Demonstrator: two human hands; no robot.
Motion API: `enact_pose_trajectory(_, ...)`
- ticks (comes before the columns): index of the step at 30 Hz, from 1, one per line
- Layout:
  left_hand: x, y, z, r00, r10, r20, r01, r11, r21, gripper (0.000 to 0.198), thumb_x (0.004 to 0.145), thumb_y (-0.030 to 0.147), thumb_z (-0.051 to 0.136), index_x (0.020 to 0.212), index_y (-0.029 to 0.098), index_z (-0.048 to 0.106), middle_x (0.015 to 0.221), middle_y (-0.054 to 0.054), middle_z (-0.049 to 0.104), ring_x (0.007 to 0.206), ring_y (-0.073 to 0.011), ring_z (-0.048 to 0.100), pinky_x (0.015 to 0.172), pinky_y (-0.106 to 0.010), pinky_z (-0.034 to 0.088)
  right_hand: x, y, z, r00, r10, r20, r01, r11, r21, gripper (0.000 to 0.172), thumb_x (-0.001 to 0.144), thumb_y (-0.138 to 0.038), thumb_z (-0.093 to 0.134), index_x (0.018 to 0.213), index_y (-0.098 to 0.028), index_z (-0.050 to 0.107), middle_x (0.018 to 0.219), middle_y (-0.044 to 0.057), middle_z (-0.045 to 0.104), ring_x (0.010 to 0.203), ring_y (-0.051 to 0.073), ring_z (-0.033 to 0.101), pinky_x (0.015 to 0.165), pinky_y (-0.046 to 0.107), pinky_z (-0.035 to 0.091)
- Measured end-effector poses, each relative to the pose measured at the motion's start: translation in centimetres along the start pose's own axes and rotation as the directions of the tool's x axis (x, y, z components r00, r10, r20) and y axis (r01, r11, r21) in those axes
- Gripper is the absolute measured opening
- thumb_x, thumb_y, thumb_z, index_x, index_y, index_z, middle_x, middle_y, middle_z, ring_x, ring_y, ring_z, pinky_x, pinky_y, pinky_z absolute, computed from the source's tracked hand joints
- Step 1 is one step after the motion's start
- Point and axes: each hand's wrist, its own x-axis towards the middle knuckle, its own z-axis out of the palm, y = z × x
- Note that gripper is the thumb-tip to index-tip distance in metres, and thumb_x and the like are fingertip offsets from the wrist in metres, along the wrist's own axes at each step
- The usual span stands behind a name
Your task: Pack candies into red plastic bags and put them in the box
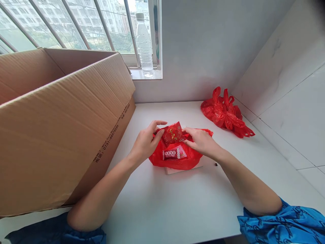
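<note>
A red packet with gold print [173, 133] is held up at a tilt between my two hands. My left hand [147, 139] has its thumb and fingers closed on the left edge, with the index finger stretched out. My right hand [200, 140] grips the right edge between thumb and fingers. Beneath lies an opened red plastic bag [188, 164], spread around the packet. Inside it rests a small wrapped snack [174, 153] with a dark red wrapper and white lettering. Under the bag, the edge of a flat white box [171, 171] shows; the rest is covered.
To the left stands a large open cardboard box [76, 128]. At the back right lies a knotted red plastic bag [224, 113] near the tiled wall. A clear water bottle [144, 45] stands on the windowsill. A tiny dark bit [216, 164] lies on the white table [162, 210].
</note>
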Motion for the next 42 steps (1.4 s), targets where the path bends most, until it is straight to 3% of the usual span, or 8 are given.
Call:
enact_pose_trajectory(5, -0.1, 0.2, 0.0, 0.999, 0.031, -0.01, -0.031, 1.0, -0.004, 0.033, 0.099, 0.036, 0.044, 0.129, 0.025, 0.055, 0.089, 0.0, 0.072, 0.063, -0.0122, 0.06, 0.059, -0.023, 0.043, -0.1, 0.1, -0.8, 0.997, -0.003, 0.081, -0.037, 0.865, 0.5, 0.044, 0.093, -0.013, 0.036, 0.128, -0.027, 0.058, 0.116, 0.001, 0.073, 0.099, 0.016, 0.069, 0.085, 0.03, 0.054)
enact_pose_trajectory(8, -0.2, 0.3, 0.0, 0.997, 0.052, 0.048, -0.053, 0.999, 0.01, 0.034, 0.1, 0.038, 0.042, 0.13, 0.026, 0.054, 0.083, 0.001, 0.071, 0.063, -0.0126, 0.059, 0.058, -0.023, 0.042, 0.3, 0.3, -0.6, 0.999, 0.005, 0.045, -0.031, 0.8, 0.599, 0.05, 0.09, -0.008, 0.031, 0.128, -0.025, 0.058, 0.121, 0.002, 0.071, 0.105, 0.015, 0.068, 0.089, 0.03, 0.053)
enact_pose_trajectory(12, -0.1, -0.3, 0.2, 0.988, 0.029, 0.155, -0.066, 0.968, 0.243, 0.029, 0.099, 0.04, 0.042, 0.116, 0.027, 0.061, 0.073, 0.002, 0.067, 0.06, -0.0146, 0.056, 0.054, -0.023, 0.038, 0.5, 0.7, 0.0, 0.997, 0.079, 0.014, -0.08, 0.973, 0.215, 0.037, 0.091, -0.009, 0.037, 0.107, -0.023, 0.068, 0.11, 0.002, 0.074, 0.101, 0.018, 0.068, 0.084, 0.029, 0.049)
enact_pose_trajectory(16, 0.0, -1.6, 0.7, 0.985, 0.033, 0.17, -0.117, 0.854, 0.507, 0.024, 0.097, 0.037, 0.046, 0.106, 0.026, 0.066, 0.091, -0.002, 0.072, 0.071, -0.0185, 0.063, 0.053, -0.026, 0.036, 1.0, 1.5, 1.4, 0.995, 0.093, -0.037, -0.099, 0.968, -0.232, 0.02, 0.094, -0.018, 0.05, 0.105, -0.019, 0.066, 0.104, 0.007, 0.074, 0.095, 0.022, 0.067, 0.072, 0.029, 0.044)
enact_pose_trajectory(23, -0.2, -1.8, 0.8, 0.958, 0.069, 0.277, -0.24, 0.72, 0.651, 0.029, 0.099, 0.037, 0.045, 0.106, 0.026, 0.071, 0.127, -0.006, 0.063, 0.085, -0.0204, 0.066, 0.05, -0.028, 0.035, 1.5, 2.3, 2.4, 0.998, 0.067, -0.008, -0.065, 0.927, -0.368, 0.016, 0.095, -0.021, 0.052, 0.098, -0.02, 0.067, 0.097, 0.006, 0.074, 0.088, 0.022, 0.067, 0.063, 0.029, 0.037)
enact_pose_trajectory(27, -0.1, -1.3, 0.7, 0.967, 0.131, 0.218, -0.242, 0.74, 0.628, 0.027, 0.099, 0.033, 0.046, 0.107, 0.026, 0.07, 0.127, -0.005, 0.066, 0.102, -0.0236, 0.066, 0.058, -0.028, 0.04, 0.7, 0.8, 0.5, 0.993, 0.084, -0.08, -0.096, 0.982, -0.164, 0.027, 0.1, -0.028, 0.044, 0.107, -0.024, 0.07, 0.091, 0.002, 0.076, 0.075, 0.019, 0.066, 0.062, 0.029, 0.039)
enact_pose_trajectory(31, -0.2, -0.8, 0.7, 0.98, 0.159, 0.123, -0.201, 0.801, 0.564, 0.028, 0.1, 0.036, 0.045, 0.116, 0.028, 0.067, 0.12, -0.001, 0.072, 0.095, -0.0209, 0.068, 0.062, -0.027, 0.043, -0.4, -0.6, -1.2, 0.998, 0.063, -0.015, -0.059, 0.979, 0.194, 0.028, 0.099, -0.036, 0.047, 0.111, -0.029, 0.072, 0.086, -0.001, 0.076, 0.066, 0.016, 0.065, 0.061, 0.028, 0.043)
enact_pose_trajectory(42, -0.7, 0.1, 1.5, 0.976, 0.201, 0.09, -0.218, 0.937, 0.272, 0.022, 0.099, 0.038, 0.051, 0.112, 0.026, 0.064, 0.098, 0.003, 0.076, 0.077, -0.0132, 0.067, 0.064, -0.024, 0.045, -1.2, -1.4, -1.0, 0.987, -0.118, 0.105, 0.042, 0.838, 0.544, 0.029, 0.098, -0.031, 0.051, 0.118, -0.026, 0.071, 0.114, 0.003, 0.075, 0.105, 0.02, 0.069, 0.09, 0.035, 0.055)
